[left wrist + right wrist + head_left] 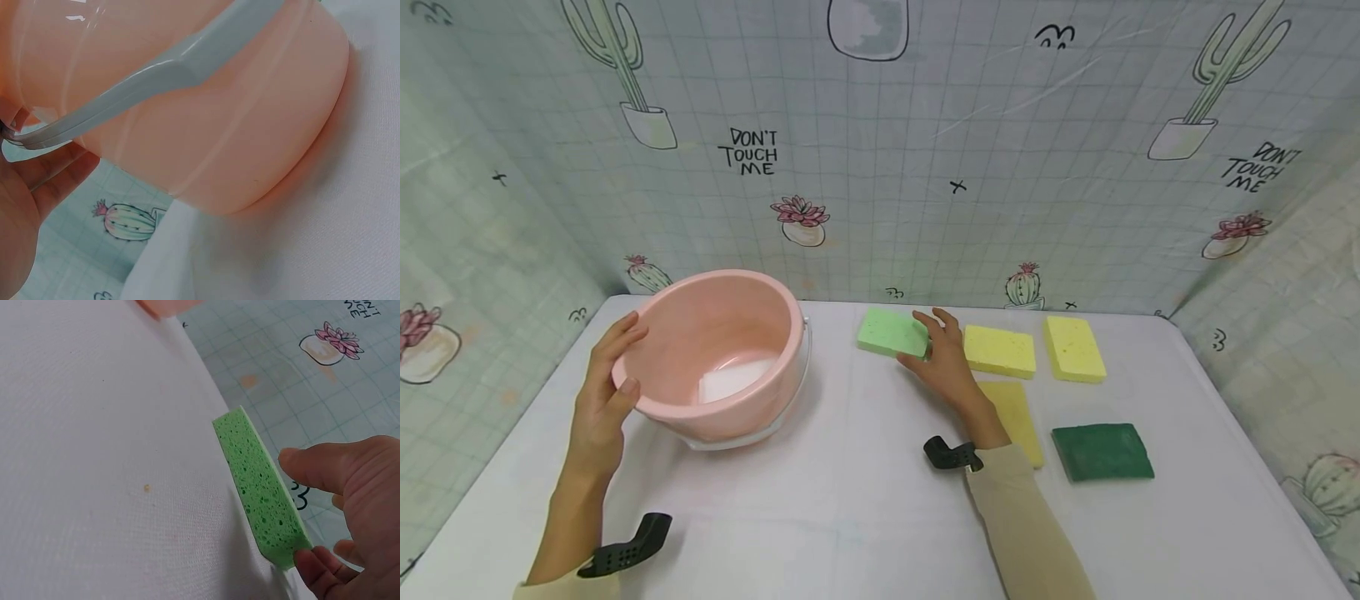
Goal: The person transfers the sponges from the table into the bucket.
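A pink bucket (790, 358) stands at the left of the white table, tilted so that its mouth faces me. My left hand (606, 379) grips its left rim, thumb at the near side of the rim. In the left wrist view the grey handle (187, 59) hangs down across the bucket's side. Over the right end of a light green sponge (887, 332) is my right hand (951, 371), with thumb and fingers spread. The right wrist view shows the thumb apart from the sponge's edge and the other fingertips right at its end.
A white rectangular thing (737, 379) lies inside the bucket. Right of the green sponge are several yellow sponges (1000, 350), one partly under my right forearm. Nearer me lies a dark green pad (1103, 452). A printed cloth wall (880, 208) stands behind the table.
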Demonstrator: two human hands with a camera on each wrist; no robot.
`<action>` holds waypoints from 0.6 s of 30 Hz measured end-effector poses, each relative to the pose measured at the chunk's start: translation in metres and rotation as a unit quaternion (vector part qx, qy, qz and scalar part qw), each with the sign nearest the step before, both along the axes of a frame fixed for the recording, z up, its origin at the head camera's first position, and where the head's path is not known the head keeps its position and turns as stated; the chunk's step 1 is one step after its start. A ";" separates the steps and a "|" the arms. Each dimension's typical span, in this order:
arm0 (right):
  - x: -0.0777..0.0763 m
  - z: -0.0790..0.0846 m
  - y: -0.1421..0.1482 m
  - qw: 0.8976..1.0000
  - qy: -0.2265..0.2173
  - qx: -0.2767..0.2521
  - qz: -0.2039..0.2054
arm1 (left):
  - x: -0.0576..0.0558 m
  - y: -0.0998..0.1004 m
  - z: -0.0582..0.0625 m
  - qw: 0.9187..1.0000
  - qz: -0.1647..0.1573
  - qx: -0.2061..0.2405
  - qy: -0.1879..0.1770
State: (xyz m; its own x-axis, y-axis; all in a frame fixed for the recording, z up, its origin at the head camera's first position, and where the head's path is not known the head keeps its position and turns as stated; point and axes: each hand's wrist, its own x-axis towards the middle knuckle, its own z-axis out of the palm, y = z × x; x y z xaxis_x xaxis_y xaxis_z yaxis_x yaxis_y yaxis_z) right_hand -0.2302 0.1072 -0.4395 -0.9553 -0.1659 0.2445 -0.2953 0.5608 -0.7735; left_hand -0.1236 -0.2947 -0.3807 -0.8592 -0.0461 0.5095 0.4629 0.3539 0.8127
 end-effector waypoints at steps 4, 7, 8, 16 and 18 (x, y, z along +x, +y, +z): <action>-0.002 -0.002 0.000 0.999 -0.023 0.026 0.002 | 0.000 0.000 0.000 1.000 0.003 -0.002 -0.009; -0.003 -0.004 -0.001 0.998 -0.045 0.041 0.001 | 0.000 0.000 0.000 1.000 0.004 -0.001 -0.011; -0.003 -0.005 -0.001 0.998 -0.050 0.043 0.000 | 0.001 0.000 0.000 1.000 0.004 -0.002 -0.011; -0.003 -0.007 0.002 0.999 -0.034 0.036 -0.001 | 0.003 0.000 -0.001 1.000 0.009 -0.002 -0.021; -0.003 -0.008 0.003 0.999 -0.030 0.032 -0.001 | 0.003 0.000 -0.001 1.000 0.010 -0.003 -0.023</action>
State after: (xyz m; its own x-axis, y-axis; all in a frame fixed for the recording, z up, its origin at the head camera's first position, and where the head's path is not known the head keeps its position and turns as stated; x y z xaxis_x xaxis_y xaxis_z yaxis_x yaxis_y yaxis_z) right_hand -0.2337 0.1100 -0.4476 -0.9682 -0.1782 0.1759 -0.2489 0.6099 -0.7524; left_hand -0.1202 -0.2950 -0.3818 -0.8807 -0.0610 0.4697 0.4175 0.3684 0.8306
